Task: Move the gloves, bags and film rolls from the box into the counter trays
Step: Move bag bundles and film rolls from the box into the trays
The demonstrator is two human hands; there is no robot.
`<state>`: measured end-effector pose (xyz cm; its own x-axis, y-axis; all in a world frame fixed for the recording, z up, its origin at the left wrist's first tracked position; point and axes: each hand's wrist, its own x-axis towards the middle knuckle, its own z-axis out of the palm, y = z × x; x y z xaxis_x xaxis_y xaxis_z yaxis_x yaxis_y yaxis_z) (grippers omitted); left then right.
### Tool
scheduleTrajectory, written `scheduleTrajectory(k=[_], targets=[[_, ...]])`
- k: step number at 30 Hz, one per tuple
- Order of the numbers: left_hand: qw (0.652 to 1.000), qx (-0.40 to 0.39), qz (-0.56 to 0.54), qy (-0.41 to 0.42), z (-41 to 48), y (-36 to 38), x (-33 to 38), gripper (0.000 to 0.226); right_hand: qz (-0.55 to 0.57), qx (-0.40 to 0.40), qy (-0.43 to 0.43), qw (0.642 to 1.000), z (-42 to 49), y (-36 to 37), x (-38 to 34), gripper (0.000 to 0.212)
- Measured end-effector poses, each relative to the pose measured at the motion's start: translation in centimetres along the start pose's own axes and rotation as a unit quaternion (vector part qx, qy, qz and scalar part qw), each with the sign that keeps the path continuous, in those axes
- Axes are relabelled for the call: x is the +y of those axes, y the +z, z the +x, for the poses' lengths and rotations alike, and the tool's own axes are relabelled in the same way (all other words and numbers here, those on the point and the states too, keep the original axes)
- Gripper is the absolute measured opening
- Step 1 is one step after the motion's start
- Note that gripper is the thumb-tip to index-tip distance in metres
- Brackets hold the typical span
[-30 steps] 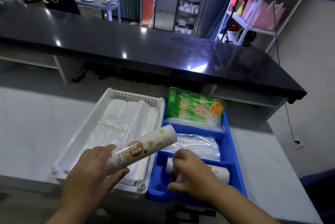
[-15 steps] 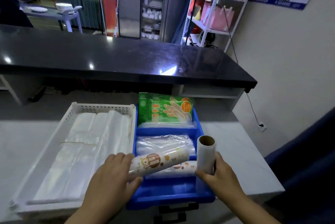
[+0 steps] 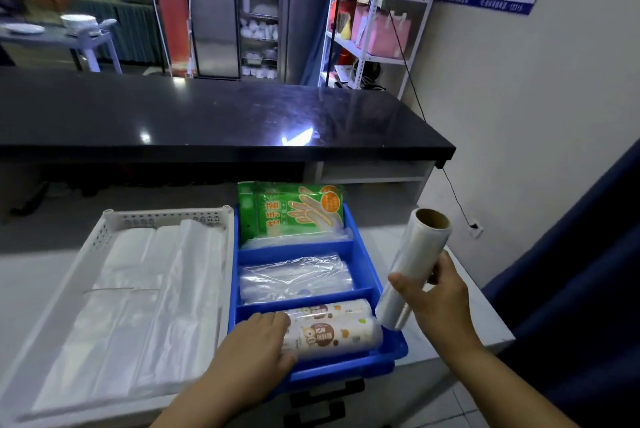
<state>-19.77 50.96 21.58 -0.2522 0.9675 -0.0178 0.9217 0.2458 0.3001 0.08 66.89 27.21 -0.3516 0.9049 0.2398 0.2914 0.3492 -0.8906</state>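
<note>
Clear film roll [image 3: 412,272] up in the right hand [image 3: 433,299], fingers wrapped round its lower half, cardboard core tilted up and away, just right of the blue tray [image 3: 363,254]. Its slot, the near compartment, lies down-left and runs crosswise, so I'd say the roll must turn sideways. There the left hand [image 3: 256,341] rests flat on two printed rolls [image 3: 332,330].

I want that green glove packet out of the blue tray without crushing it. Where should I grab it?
Pinch the top edge of the green glove packet from above. It leans upright against the far wall of the blue tray, so that edge stands clear above the rim while its lower part sits hidden in the compartment.
</note>
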Motion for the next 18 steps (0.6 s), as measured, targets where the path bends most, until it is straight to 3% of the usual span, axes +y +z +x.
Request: scheduleTrajectory(k=[18], targets=[[0.998, -0.027, -0.013, -0.051, 1.9, 1.2, 0.0, 0.039, -0.041, -0.047, -0.017, 0.998, 0.3, 1.2, 0.5, 0.054]])
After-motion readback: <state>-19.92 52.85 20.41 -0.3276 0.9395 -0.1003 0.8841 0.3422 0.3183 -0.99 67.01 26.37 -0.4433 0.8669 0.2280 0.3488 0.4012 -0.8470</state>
